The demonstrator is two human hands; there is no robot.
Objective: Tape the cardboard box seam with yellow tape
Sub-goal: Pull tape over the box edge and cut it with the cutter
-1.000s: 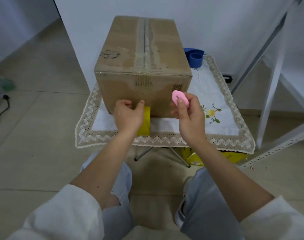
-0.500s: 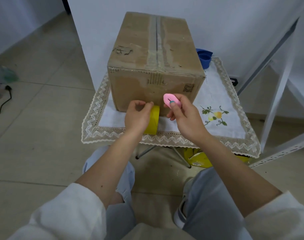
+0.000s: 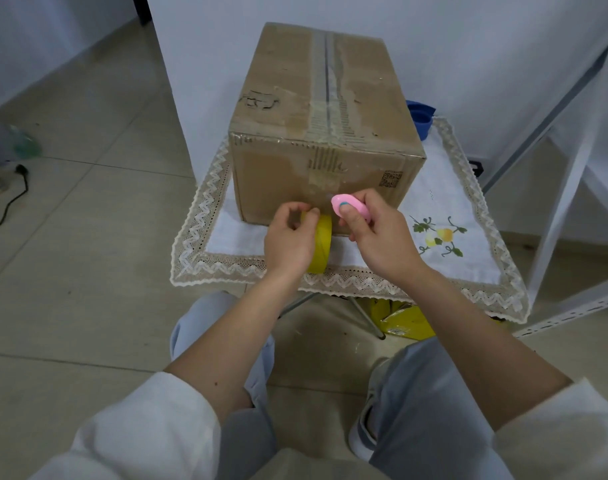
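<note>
Before the box (image 3: 316,133), tape roll (image 3: 321,244) in left hand (image 3: 288,240) grip

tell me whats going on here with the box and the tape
A person is getting ready to tape a cardboard box that sits on a small cloth-covered table. The left hand grips a yellow tape roll at the foot of the box's near face. The right hand holds a small pink cutter, thumb on top, right beside the roll. No yellow tape shows on the top seam yet; only old worn tape marks run along it.
</note>
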